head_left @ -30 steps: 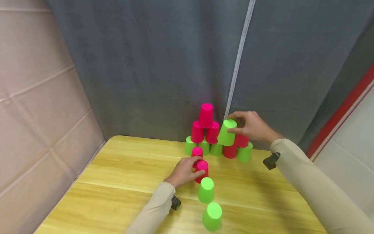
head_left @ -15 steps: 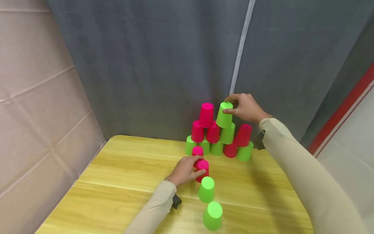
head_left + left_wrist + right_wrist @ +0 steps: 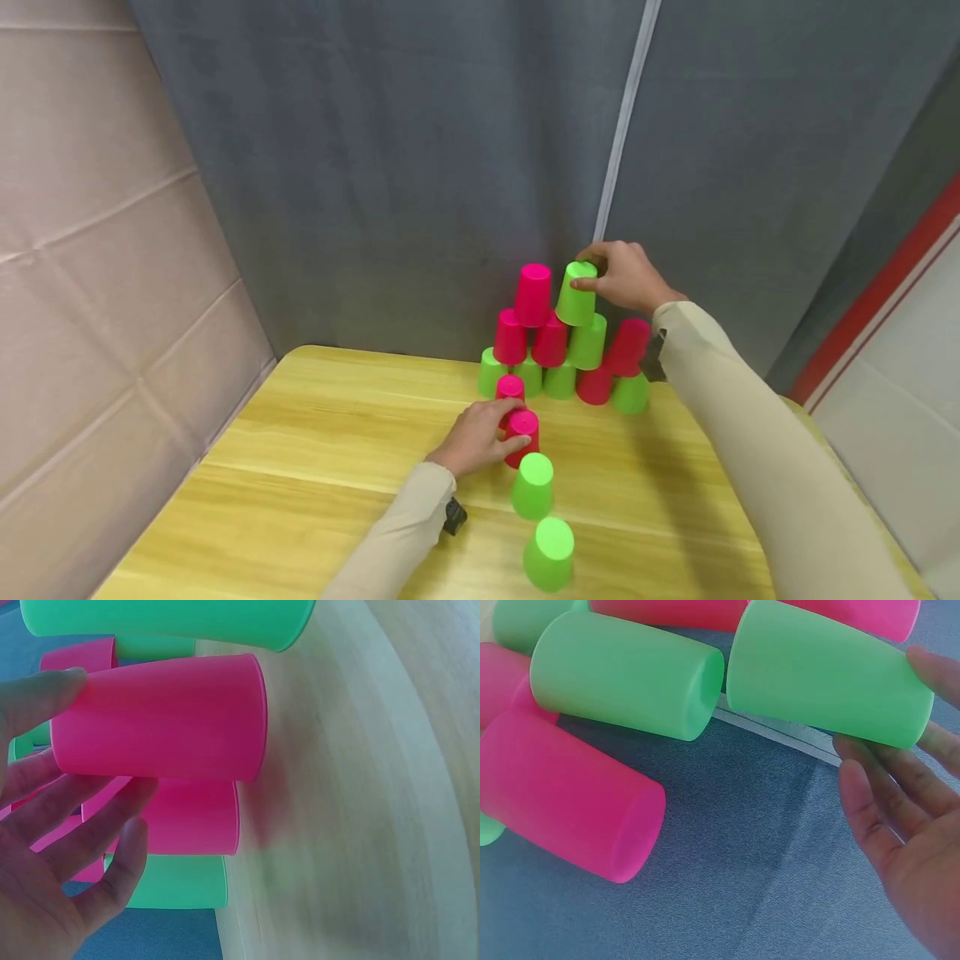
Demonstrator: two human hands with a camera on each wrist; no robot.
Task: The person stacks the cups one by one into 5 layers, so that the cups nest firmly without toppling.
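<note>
A pyramid of upturned cups [image 3: 558, 381] stands at the far edge of the wooden table [image 3: 315, 433]. My right hand [image 3: 600, 271] holds a green cup [image 3: 577, 293] [image 3: 825, 682] in the third row, beside the pink top cup [image 3: 533, 294], over a green cup [image 3: 587, 342] and a pink cup [image 3: 628, 346] of the second row. My left hand [image 3: 504, 425] grips a pink cup [image 3: 522, 437] [image 3: 161, 716] standing on the table, thumb on one side and fingers on the other. Another pink cup [image 3: 510, 387] stands just behind it.
Two green cups [image 3: 533, 485] [image 3: 550, 552] stand in a line toward the table's near edge. A grey curtain [image 3: 420, 167] hangs right behind the pyramid, and a beige padded wall [image 3: 97, 250] closes the left side. Bare tabletop lies left and right of the cup line.
My right hand rose from the second row to the third with a green cup; another green cup now stands in the second row below it. The left hand has stayed put.
</note>
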